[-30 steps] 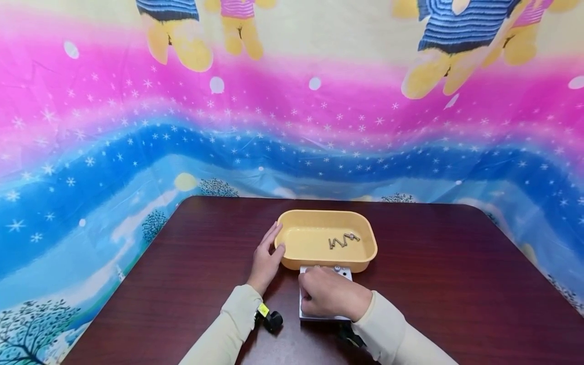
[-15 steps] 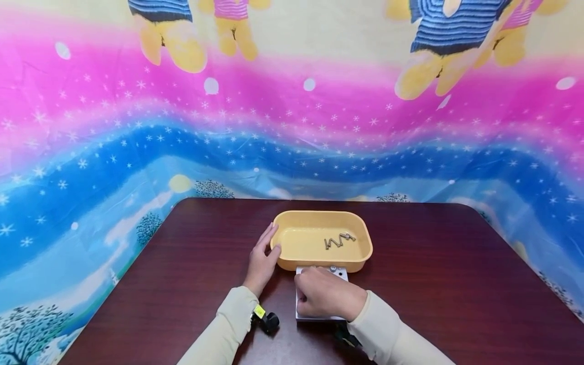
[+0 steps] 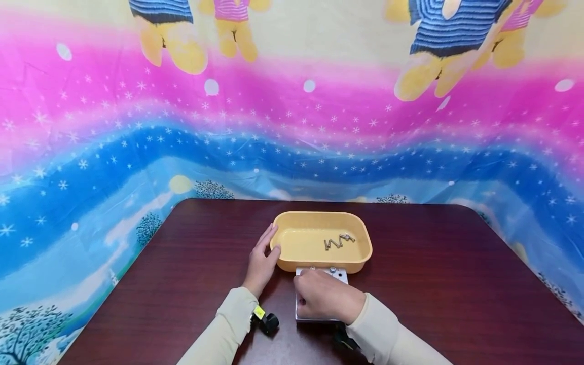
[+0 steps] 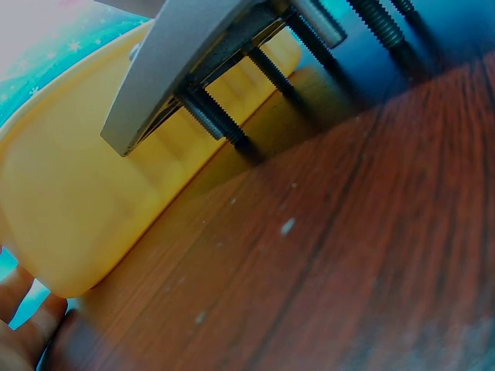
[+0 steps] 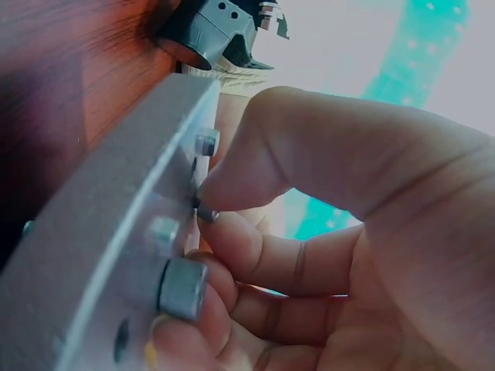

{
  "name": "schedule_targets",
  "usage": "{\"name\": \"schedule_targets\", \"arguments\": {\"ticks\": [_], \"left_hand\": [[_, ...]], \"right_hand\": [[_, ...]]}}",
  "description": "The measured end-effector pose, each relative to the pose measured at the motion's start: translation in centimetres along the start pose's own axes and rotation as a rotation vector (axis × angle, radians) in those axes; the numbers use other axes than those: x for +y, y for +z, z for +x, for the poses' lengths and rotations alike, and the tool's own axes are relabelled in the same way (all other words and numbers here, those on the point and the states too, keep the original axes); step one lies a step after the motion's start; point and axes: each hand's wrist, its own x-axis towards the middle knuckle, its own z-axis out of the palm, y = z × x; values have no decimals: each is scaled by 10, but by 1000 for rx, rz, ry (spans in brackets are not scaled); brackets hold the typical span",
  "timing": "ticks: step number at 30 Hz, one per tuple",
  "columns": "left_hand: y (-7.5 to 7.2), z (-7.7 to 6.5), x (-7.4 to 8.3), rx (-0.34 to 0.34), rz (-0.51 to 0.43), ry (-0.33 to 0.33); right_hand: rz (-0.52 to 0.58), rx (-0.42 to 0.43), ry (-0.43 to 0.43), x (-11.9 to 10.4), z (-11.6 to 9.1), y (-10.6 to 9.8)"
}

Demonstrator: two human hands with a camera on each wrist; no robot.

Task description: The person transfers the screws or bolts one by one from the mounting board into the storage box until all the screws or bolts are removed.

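Note:
My left hand (image 3: 261, 263) rests against the left end of a yellow plastic basin (image 3: 292, 264), fingers extended along its wall. Several loose screws (image 3: 335, 244) lie on the basin floor. In front of it stands a silver metal plate (image 3: 343, 279), mostly covered by my right hand (image 3: 332, 295). The right wrist view shows my thumb and forefinger pinching a small screw (image 5: 207, 212) at the plate's face. Beside those fingers a thicker bolt head (image 5: 183, 288) sticks out. From the left wrist, several threaded shanks (image 4: 271, 73) point down below the plate (image 4: 174, 62).
Everything stands on a dark reddish-brown table (image 3: 438, 279). A printed cloth (image 3: 292, 101) hangs behind its far edge. A black wrist camera (image 3: 269, 323) is strapped by my left sleeve, close to the plate's left side.
The head view has shifted slightly. My right hand has moved only a little at the plate, and a screw head at its far edge shows more clearly. My left hand keeps its place on the basin.

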Motion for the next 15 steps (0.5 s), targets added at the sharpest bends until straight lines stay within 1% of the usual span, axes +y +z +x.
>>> {"name": "schedule_targets", "arguments": {"ticks": [4,6,9,15], "left_hand": [[-3,-8,21,6,-1,12],[-4,-10,27,11,-6,21],[-4,-12,29,10,-3,22],[-4,-11,25,3,0,18]], "right_hand": [[-4,-7,6,0,1,0],[-2,-6,6,0,1,0],[7,6,3,0,1,-1],[56,22,-2,0,0,-3]]}}
